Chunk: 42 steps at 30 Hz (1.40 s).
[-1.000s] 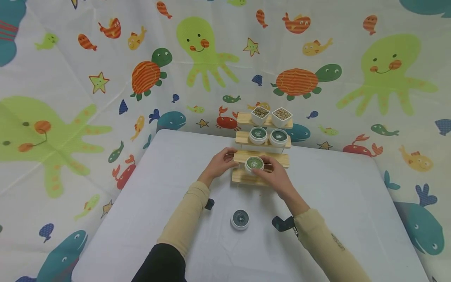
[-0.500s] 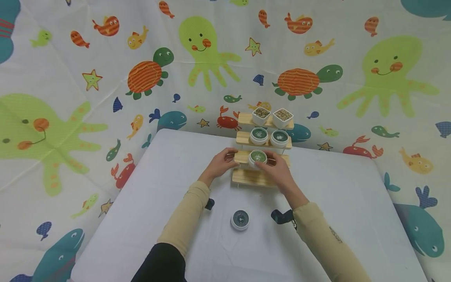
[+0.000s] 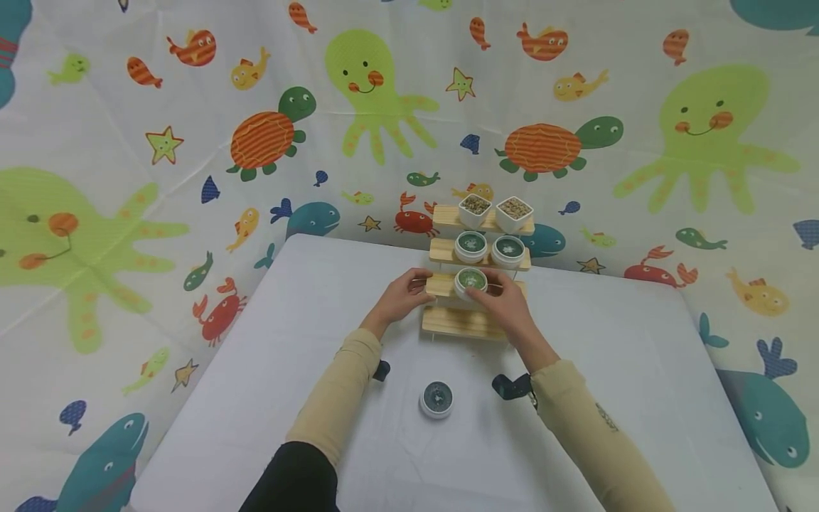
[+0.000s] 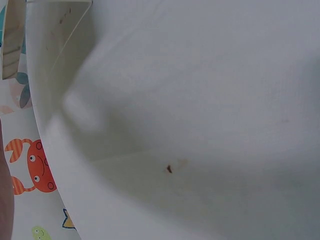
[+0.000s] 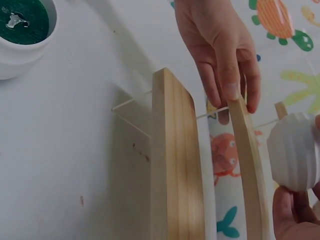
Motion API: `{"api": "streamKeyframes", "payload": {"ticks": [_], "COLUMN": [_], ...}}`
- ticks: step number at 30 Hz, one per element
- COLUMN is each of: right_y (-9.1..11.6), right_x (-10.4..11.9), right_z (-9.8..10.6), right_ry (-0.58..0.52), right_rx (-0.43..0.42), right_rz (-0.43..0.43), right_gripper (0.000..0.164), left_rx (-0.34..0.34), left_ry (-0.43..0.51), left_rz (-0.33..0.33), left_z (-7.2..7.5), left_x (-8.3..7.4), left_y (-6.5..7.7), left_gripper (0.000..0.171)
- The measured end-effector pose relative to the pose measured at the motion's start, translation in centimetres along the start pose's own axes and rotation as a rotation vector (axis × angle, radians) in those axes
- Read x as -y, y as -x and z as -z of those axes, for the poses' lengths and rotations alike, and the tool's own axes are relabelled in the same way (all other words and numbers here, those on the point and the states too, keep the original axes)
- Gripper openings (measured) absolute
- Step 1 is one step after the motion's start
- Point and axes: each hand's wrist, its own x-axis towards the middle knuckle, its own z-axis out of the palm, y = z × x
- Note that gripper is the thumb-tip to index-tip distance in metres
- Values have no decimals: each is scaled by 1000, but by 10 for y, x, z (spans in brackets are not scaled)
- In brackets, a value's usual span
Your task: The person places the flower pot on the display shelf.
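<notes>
My right hand point(image 3: 508, 302) grips a small white ribbed cup point(image 3: 470, 282) with a green top, over the second-lowest board of a stepped wooden rack point(image 3: 457, 322). In the right wrist view, the cup point(image 5: 295, 150) appears just off the board; contact cannot be told. At that board's left end, the thumb and fingers of my left hand point(image 3: 399, 297) pinch the wood, as the right wrist view also shows. A similar cup point(image 3: 437, 399) with a dark grey-green top stands on the white table in front. The left wrist view shows mostly tablecloth.
Two dark-green-topped cups point(image 3: 470, 246) stand on the board above. Two square white pots point(image 3: 514, 213) with grainy contents occupy the top board. Thin clear rods join the boards. Behind the white table point(image 3: 288, 284) hangs a curtain point(image 3: 397, 71) printed with sea animals.
My right hand has carried the green-topped cup up and slightly right, from the lowest board's front to over the second board. The left hand has stayed on the rack.
</notes>
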Motion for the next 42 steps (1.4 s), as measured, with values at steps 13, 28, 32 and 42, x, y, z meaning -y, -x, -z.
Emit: {"api": "streamKeyframes", "payload": {"ticks": [13,28,32,42], "right_y": [-5,-6,-6,-9], "right_x": [-1,-7,-6,-8], "right_z": [-3,-4,-5,-7], "right_ry": [16,17,22,27], "right_rx": [-1,-4,-11,-18], "right_rz": [-5,23,19,45], "right_gripper": [62,61,60,59], "left_rx": [3,13,14,12], "left_ry": [-2,8,8,4], "left_rz": [3,-1,-4,-13], "left_z": [-1,-1,0,1], "left_x": [1,2,2,1], "left_y": [0,1,1,0], "left_gripper": [54,54,54,53]}}
